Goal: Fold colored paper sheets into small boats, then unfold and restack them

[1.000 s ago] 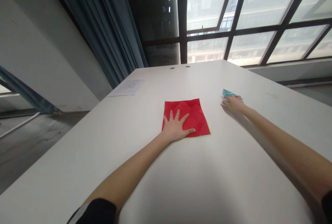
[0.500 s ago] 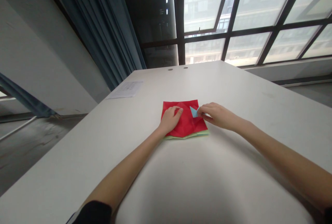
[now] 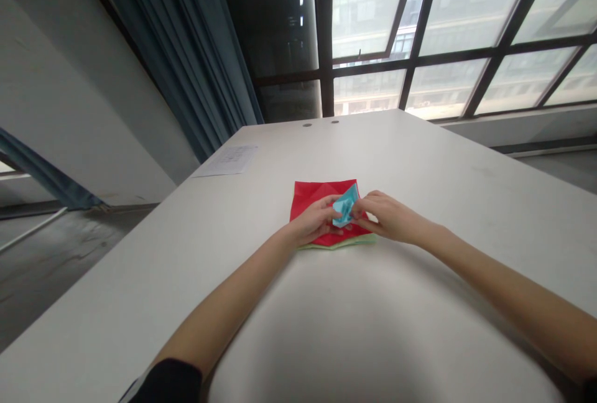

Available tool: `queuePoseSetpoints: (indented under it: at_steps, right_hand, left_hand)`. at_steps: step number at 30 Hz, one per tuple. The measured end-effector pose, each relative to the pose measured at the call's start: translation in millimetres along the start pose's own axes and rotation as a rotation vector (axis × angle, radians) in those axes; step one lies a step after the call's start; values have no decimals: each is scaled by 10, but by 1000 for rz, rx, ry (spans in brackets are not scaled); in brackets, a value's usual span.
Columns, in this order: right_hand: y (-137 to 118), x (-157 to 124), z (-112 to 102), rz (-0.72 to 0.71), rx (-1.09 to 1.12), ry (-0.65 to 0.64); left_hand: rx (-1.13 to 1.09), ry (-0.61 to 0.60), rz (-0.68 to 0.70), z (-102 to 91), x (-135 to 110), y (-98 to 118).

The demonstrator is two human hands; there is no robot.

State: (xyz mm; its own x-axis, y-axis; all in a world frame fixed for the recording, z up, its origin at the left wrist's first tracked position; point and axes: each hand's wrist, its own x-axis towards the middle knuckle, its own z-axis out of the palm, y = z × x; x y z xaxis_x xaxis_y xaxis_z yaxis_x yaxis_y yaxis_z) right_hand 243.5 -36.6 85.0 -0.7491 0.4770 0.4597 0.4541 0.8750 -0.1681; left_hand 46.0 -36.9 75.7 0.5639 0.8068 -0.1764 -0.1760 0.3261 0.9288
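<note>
A small folded light-blue paper piece [image 3: 346, 208] is pinched between both my hands over the middle of the white table [image 3: 420, 160]. My left hand [image 3: 313, 221] grips its left side with closed fingers. My right hand [image 3: 386, 217] grips its right side the same way. Under my hands lies a creased red square sheet [image 3: 311, 195], and a pale green sheet [image 3: 361, 240] peeks out beneath its near edge.
A white printed sheet [image 3: 228, 160] lies at the table's far left edge. Two round cable holes [image 3: 321, 123] sit at the far end. Blue curtains [image 3: 196, 61] and a large window [image 3: 443, 30] stand beyond; the floor drops away on the left.
My right hand brought the blue paper piece from the right side of the table to over the red sheet. My left hand lifted off the red sheet and took hold of the piece too.
</note>
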Motion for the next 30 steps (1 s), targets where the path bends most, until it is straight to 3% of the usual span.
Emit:
queuePoseSetpoints:
  at_steps: [5, 12, 30]
  right_hand:
    - [-28, -3, 8, 269, 177, 86]
    - [-54, 24, 23, 425, 229, 128]
    - [-88, 43, 15, 447, 268, 184]
  left_hand:
    - [14, 38, 18, 37, 15, -17]
    - [22, 27, 42, 46, 19, -37]
    - [-37, 65, 23, 40, 40, -50]
